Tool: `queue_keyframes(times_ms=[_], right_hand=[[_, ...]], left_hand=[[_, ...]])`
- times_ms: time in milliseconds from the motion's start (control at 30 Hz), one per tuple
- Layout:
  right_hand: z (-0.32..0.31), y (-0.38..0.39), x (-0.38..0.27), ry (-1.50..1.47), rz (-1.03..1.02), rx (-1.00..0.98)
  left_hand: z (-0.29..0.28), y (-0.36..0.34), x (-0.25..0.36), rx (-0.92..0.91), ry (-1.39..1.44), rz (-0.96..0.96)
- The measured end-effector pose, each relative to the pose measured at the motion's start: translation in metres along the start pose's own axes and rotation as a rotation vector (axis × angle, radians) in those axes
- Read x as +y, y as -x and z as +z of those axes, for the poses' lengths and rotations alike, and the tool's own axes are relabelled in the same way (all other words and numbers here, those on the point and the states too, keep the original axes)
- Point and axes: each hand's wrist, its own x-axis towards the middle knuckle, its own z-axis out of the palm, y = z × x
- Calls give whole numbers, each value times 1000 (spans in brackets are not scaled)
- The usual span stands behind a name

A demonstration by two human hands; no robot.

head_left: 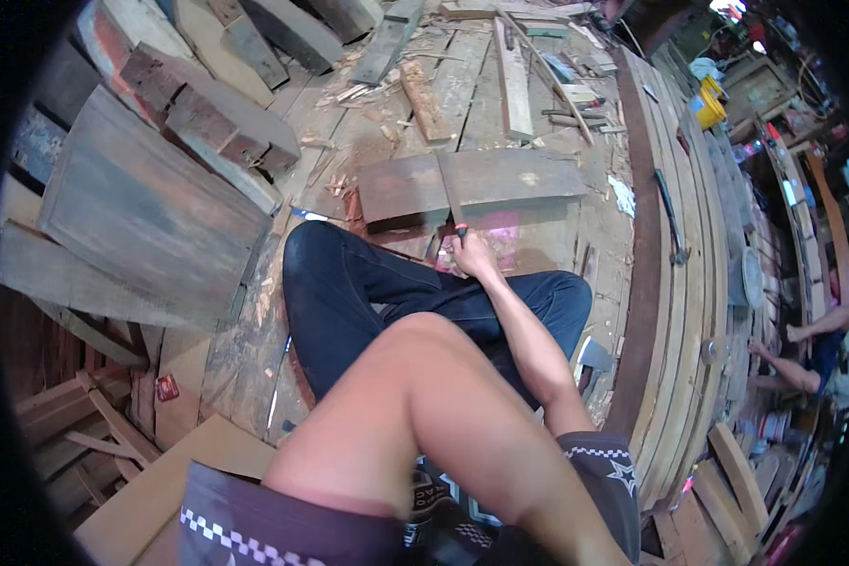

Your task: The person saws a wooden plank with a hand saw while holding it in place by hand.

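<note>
My right hand (474, 253) is closed on the black-and-red handle (460, 236) of a long, flat-bladed tool, whose blade (451, 189) lies across a weathered plank (528, 174) in front of my crossed legs (321, 283). Beneath and behind the hand is a pink patch (495, 241) with wood bits. My left arm (406, 396) is raised and bent across the lower middle; its forearm runs out of the lower edge, so I cannot see that hand.
Upright boards (141, 208) lean at the left. Offcuts (424, 104) and shavings litter the floor ahead. A hammer-like tool (670, 217) rests on long planks (689, 330) at the right, near a yellow bucket (707, 104). Another person (821, 368) sits at the far right.
</note>
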Motion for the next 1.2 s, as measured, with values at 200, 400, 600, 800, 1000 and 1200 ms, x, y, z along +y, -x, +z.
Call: queue_keyframes(times_ms=[200,400,600,800,1000,1200], right_hand=[[10,0,11,-59,41,134],[14,4,19,-162,23,189],[5,7,6,-130,55,123],[9,0,13,17,104,-25],[-9,-33,8,60,66,45],[6,21,30,56,-93,139]], left_hand=[[-58,38,-12,43,74,-170],[-187,274,47,589,-885,-913],[-222,461,119,1363,-1338,-1124],[-204,541,128,1307,-1697,-1351],[-213,543,125,1286,-1657,-1294],[-207,546,117,1299,-1630,-1305]])
